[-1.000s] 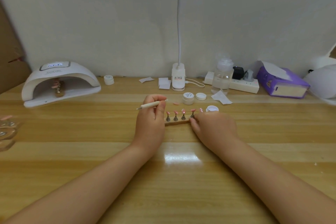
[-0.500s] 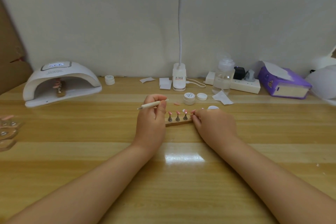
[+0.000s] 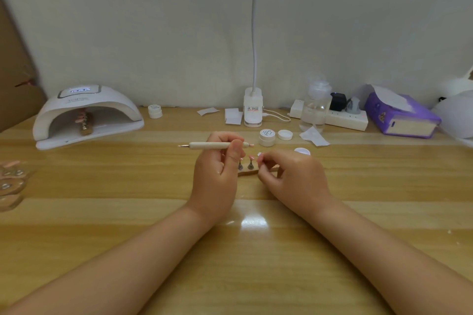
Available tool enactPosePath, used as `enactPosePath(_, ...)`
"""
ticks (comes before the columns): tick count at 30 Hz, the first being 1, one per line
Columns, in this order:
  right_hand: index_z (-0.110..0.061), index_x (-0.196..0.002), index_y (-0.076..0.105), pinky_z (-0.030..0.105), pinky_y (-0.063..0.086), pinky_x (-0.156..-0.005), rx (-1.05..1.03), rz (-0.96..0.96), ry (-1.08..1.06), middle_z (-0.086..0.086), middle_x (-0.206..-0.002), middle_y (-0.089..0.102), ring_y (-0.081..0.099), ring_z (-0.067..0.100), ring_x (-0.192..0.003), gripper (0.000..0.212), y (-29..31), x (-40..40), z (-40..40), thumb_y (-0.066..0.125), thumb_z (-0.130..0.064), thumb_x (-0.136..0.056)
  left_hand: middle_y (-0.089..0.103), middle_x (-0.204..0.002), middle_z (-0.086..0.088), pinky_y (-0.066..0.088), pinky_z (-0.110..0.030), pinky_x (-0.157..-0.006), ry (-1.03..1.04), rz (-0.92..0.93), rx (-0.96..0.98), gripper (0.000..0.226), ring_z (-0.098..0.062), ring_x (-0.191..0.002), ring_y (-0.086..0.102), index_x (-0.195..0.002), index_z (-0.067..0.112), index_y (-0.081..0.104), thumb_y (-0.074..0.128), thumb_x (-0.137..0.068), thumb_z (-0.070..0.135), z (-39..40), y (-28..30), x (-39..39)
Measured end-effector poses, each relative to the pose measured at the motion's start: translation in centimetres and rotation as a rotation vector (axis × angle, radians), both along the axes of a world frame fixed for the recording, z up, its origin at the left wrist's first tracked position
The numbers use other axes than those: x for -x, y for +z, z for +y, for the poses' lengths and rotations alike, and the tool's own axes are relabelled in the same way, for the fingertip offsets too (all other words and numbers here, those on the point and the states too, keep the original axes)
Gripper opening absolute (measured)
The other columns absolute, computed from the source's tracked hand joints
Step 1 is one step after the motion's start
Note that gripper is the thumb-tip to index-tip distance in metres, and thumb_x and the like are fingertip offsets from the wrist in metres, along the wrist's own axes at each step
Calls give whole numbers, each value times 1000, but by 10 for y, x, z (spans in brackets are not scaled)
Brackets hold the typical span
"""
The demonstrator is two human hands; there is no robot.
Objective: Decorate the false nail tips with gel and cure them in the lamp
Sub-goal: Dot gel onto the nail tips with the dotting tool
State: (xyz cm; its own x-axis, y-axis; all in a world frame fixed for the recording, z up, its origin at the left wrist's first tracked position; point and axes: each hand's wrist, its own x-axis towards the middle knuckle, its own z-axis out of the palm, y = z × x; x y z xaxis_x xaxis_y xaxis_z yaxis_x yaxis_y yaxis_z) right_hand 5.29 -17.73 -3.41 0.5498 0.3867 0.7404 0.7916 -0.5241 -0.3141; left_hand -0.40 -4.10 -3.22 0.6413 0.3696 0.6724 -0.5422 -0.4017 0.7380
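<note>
The left hand (image 3: 217,174) is gripping the dotting pen (image 3: 217,145) level, its long axis running left-right. The nail stand (image 3: 248,170) is lying between both hands; the right hand (image 3: 291,176), nearer, is pinching one nail tip (image 3: 259,155).
</note>
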Motion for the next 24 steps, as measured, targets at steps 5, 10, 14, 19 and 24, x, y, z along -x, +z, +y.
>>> enactPosePath(5, -19, -77, 70, 10, 39, -55, -45, 127, 65, -12, -69, 66, 48, -2, -54, 8, -1, 0, -2, 72, -12, -76, 64, -76, 15, 50, -26, -64, -15, 13, -43, 9, -4, -67, 59, -86, 35, 52, 47, -94, 33, -2, -2, -1)
enactPosePath(10, -17, -76, 72, 17, 43, -57, -55, 165, 88, -10, -67, 67, 48, -3, -53, 6, 1, -2, -1, 71, -11, -78, 64, -77, 18, 48, -19, -63, 2, 28, -82, 10, -1, -68, 59, -86, 33, 50, 46, -93, 27, -2, -2, -2)
enactPosePath(14, -14, -76, 74, 31, 51, -60, -57, 156, 108, -5, -66, 68, 58, 8, -57, 6, 1, -1, -2, 70, -10, -77, 64, -74, 22, 41, -6, -62, 1, 47, -120, 11, 5, -69, 60, -85, 31, 50, 47, -93, 24, -3, -3, -3)
enactPosePath(19, -16, -77, 73, 35, 52, -60, -88, 160, 120, -4, -66, 69, 62, 11, -58, 7, 0, -2, -1, 68, -11, -78, 60, -66, 14, 39, -6, -60, 14, 36, -139, 13, 3, -66, 59, -84, 31, 50, 47, -93, 23, -2, -3, -3)
enactPosePath(24, -14, -77, 74, 33, 52, -59, -94, 149, 124, -4, -66, 70, 63, 9, -59, 5, -1, -2, -2, 70, -12, -79, 60, -65, 15, 40, -6, -60, 12, 30, -152, 13, 3, -66, 59, -84, 32, 50, 48, -93, 22, -3, -3, -3)
